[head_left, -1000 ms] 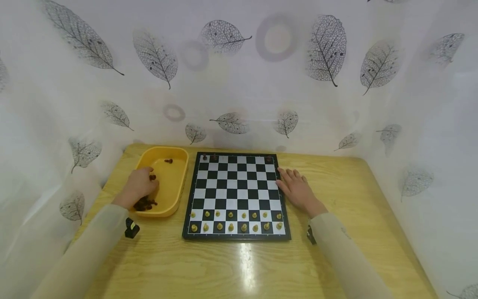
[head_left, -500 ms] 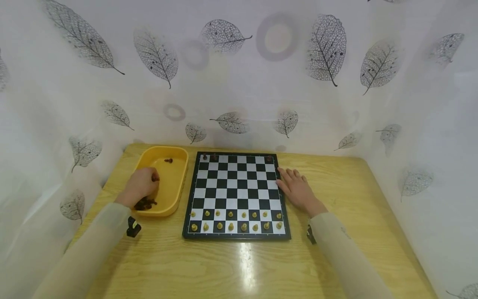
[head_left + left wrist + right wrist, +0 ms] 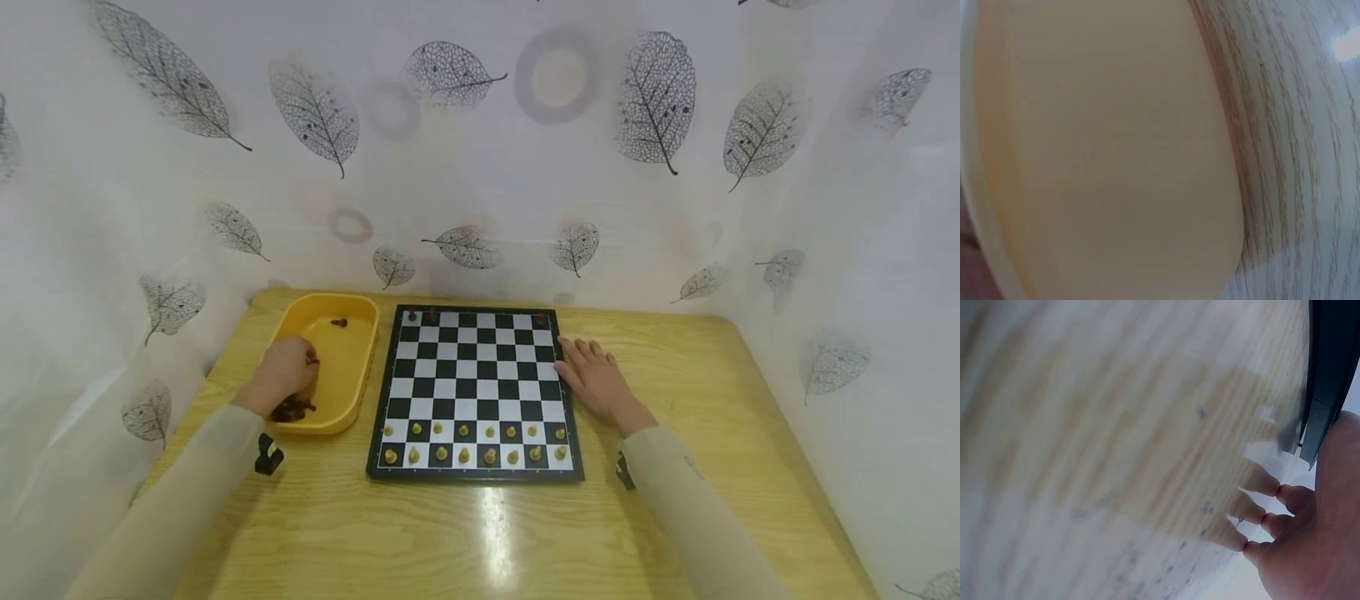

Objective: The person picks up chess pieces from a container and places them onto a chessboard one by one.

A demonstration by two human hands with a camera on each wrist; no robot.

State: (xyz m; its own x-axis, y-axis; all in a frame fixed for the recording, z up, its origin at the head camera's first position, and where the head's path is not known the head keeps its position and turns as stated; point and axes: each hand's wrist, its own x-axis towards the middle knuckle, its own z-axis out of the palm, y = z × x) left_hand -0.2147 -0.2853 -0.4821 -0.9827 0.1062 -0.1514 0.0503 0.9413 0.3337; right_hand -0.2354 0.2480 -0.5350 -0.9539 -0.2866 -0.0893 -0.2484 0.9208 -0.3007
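Note:
My left hand (image 3: 283,372) reaches into the yellow tray (image 3: 360,354), its fingers curled. A dark red chess piece (image 3: 312,362) shows at its fingertips, partly hidden by the fingers. More dark red chess pieces (image 3: 292,408) lie heaped at the tray's near end, and a single dark red piece (image 3: 339,322) lies on its side near the far end. The tray's outer wall (image 3: 1122,137) fills most of the left wrist view. My right hand (image 3: 596,382) lies with straight fingers at the right edge of the black-and-white chessboard (image 3: 476,478); its fingertips (image 3: 1249,547) touch the table.
Two rows of yellowish chess pieces (image 3: 464,456) stand along the board's near side. On the far row are dark red pieces (image 3: 431,316) at the left corner and another dark red piece (image 3: 541,318) at the right. A leaf-patterned curtain (image 3: 480,167) surrounds the wooden table (image 3: 420,542).
My left hand has shifted slightly right, its fingers now more curled, with the chess piece at its fingertips turned. The right hand and the board have stayed put.

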